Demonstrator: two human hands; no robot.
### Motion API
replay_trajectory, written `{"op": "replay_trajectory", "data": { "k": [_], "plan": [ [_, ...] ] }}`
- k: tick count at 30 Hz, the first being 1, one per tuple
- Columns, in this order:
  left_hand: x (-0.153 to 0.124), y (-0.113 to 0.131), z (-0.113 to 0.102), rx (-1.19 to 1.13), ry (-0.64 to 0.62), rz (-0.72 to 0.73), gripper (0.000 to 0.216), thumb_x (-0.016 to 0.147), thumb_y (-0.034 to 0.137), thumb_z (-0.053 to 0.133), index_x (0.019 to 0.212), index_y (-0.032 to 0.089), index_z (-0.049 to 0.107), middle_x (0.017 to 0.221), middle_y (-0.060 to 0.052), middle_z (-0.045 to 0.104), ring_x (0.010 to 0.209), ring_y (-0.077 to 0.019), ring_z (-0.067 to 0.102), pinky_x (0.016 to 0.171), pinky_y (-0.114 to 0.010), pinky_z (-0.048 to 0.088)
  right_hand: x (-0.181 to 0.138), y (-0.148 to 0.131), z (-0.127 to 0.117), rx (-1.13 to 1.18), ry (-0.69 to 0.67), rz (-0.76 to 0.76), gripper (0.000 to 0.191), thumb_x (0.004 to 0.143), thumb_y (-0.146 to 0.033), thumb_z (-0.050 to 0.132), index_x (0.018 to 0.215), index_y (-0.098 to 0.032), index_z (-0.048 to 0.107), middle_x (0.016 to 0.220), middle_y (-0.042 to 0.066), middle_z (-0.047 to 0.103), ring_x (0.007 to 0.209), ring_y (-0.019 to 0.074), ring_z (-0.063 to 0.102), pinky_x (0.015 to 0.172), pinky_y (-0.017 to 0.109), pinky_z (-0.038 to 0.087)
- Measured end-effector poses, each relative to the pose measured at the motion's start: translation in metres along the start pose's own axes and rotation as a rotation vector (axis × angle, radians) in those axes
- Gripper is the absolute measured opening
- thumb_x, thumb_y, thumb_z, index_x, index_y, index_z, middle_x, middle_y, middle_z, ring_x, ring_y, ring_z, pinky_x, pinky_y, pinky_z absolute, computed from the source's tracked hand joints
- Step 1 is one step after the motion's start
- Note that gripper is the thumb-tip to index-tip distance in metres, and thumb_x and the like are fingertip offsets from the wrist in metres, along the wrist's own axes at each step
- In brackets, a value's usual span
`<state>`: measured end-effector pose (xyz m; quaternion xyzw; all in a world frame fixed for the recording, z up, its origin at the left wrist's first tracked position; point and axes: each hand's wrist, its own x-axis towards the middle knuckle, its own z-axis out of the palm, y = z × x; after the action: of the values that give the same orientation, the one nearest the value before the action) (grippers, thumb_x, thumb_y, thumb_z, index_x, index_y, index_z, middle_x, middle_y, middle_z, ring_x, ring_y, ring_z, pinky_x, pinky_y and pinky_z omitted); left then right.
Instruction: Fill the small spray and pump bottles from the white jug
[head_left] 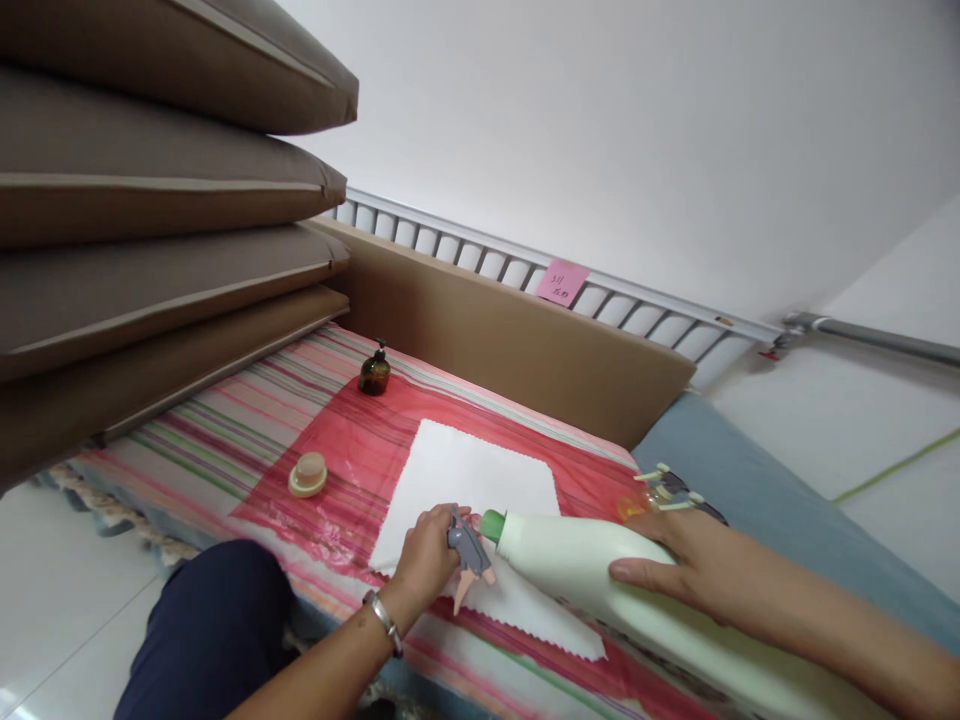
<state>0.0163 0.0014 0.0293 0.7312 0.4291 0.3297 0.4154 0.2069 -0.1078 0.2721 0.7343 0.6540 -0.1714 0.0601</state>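
My left hand (433, 552) is closed on a grey spray trigger head (468, 548) with pale pink levers; whether a bottle is attached below cannot be made out. In my right hand (701, 560) lies a large pale green bottle (577, 555), tilted with its green spout (492, 525) close to the trigger head. Beneath both is a white cloth (476, 462) with scalloped edges. Just beyond my right hand, partly hidden, is an amber container (634, 503) with grey and pale yellow trigger pieces (670, 484).
The cloth lies on red see-through plastic (330, 450) over a striped sheet (225, 420). A dark amber pump bottle (374, 373) and a round cream cap (308, 474) stand left. Thick brown cushions (165, 215) are stacked beside them; a brown board (510, 350) leans before a radiator (480, 258).
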Motion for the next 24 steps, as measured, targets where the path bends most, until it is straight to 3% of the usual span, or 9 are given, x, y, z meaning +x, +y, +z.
{"op": "replay_trajectory", "data": {
  "k": [13, 17, 24],
  "plan": [
    [0.0002, -0.0008, -0.0001, 0.000, -0.006, -0.003, 0.061, 0.058, -0.001, 0.050, 0.113, 0.022, 0.060, 0.115, -0.003, 0.063, 0.108, -0.0197, 0.052, 0.093, -0.029, 0.039, 0.0002, -0.0029, -0.0016, 0.016, -0.003, -0.002, 0.029, 0.078, -0.049, 0.053, 0.074, -0.021, 0.063, 0.080, 0.003, 0.070, 0.073, 0.0225, 0.063, 0.062, 0.027, 0.043],
    [-0.0002, -0.0003, -0.0003, -0.005, -0.003, 0.000, 0.060, 0.059, -0.001, 0.050, 0.114, 0.022, 0.059, 0.114, -0.003, 0.063, 0.106, -0.0192, 0.053, 0.092, -0.029, 0.040, -0.0018, -0.0072, -0.0031, 0.020, -0.014, -0.001, 0.027, 0.079, -0.044, 0.052, 0.074, -0.019, 0.063, 0.078, 0.005, 0.070, 0.068, 0.0213, 0.062, 0.055, 0.025, 0.042],
    [-0.0002, 0.0011, -0.0003, -0.005, -0.008, -0.010, 0.062, 0.057, -0.003, 0.048, 0.111, 0.021, 0.061, 0.116, -0.002, 0.063, 0.107, -0.0188, 0.053, 0.092, -0.028, 0.039, -0.0009, -0.0019, -0.0020, 0.005, -0.006, -0.011, 0.029, 0.079, -0.048, 0.053, 0.074, -0.021, 0.063, 0.079, 0.002, 0.070, 0.072, 0.0214, 0.063, 0.061, 0.026, 0.042]
  ]
}}
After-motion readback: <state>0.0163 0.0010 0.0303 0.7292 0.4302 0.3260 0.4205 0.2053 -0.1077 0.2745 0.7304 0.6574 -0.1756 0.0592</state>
